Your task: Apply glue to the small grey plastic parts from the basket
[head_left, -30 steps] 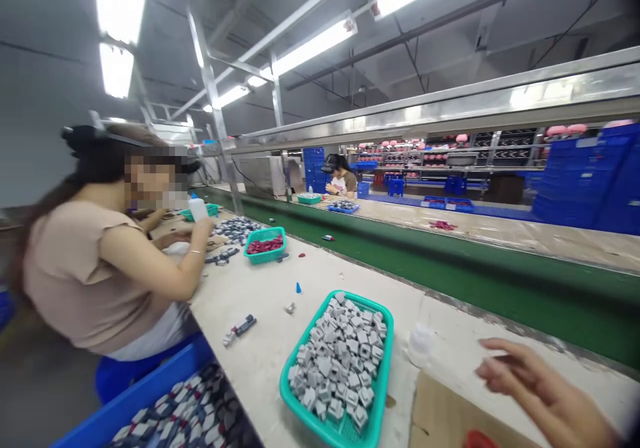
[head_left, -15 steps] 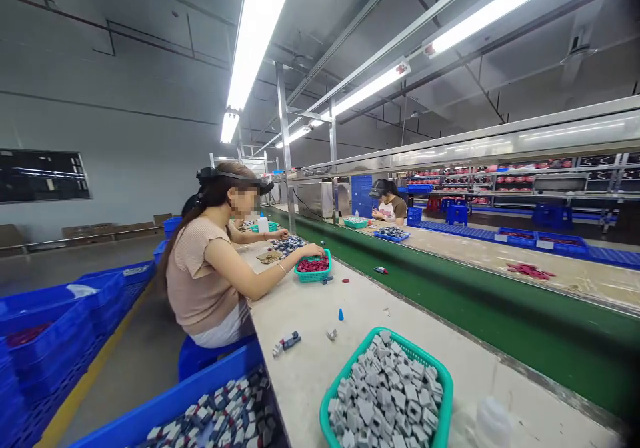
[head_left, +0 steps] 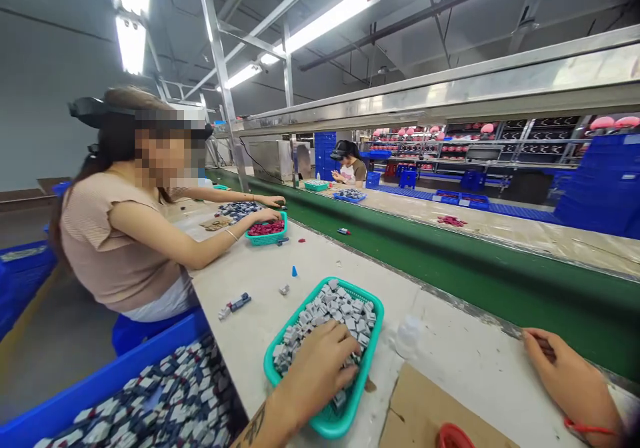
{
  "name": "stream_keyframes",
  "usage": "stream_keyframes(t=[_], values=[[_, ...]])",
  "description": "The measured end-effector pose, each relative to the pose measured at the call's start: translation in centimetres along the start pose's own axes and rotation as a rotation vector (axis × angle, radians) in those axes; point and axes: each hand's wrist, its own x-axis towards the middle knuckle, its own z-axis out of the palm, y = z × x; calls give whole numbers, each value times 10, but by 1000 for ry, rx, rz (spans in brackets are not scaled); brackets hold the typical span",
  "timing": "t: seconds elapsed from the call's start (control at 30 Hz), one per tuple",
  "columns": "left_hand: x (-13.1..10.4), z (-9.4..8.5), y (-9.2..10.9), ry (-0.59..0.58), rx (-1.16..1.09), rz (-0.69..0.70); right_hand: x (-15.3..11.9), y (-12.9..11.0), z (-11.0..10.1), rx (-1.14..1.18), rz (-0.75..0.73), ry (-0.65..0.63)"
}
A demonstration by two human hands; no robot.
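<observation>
My left hand [head_left: 320, 368] reaches into a teal basket [head_left: 320, 423] full of small grey plastic parts [head_left: 340, 305], its fingers down among them; whether it grips one is hidden. Over at the right, my right hand [head_left: 570, 381] rests on the worktable near the green conveyor belt [head_left: 450, 261], fingers curled, with something small and dark at the fingertips. A small translucent bottle [head_left: 407, 335] stands between the two hands. Under the right forearm lies a sheet of cardboard [head_left: 430, 415].
A co-worker [head_left: 120, 235] sits at my left, hands at a teal basket of red parts [head_left: 266, 229]. A blue crate of grey-and-dark parts [head_left: 150, 401] sits at the lower left. A red lid [head_left: 453, 436], a blue cap [head_left: 295, 271] and loose parts lie on the table. Another person [head_left: 350, 165] works beyond the belt.
The view swung left and back. My left hand has come into view and gone into the grey-parts basket. My right hand is back in view. The co-worker reached to the red-parts basket.
</observation>
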Motion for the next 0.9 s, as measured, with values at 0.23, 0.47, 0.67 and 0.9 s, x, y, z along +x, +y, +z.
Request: stream_keyframes(t=[0.23, 0.47, 0.67, 0.9], values=[[3, 21, -10, -43, -14, -63, -4, 2, 7, -32, -10, 23], [6, 23, -18, 61, -180, -115, -6, 1, 7, -45, -51, 45], [5, 18, -19, 284, -279, -143, -8, 1, 6, -74, -90, 100], [6, 29, -27, 395, -468, -190, -6, 2, 10, -193, -172, 207]])
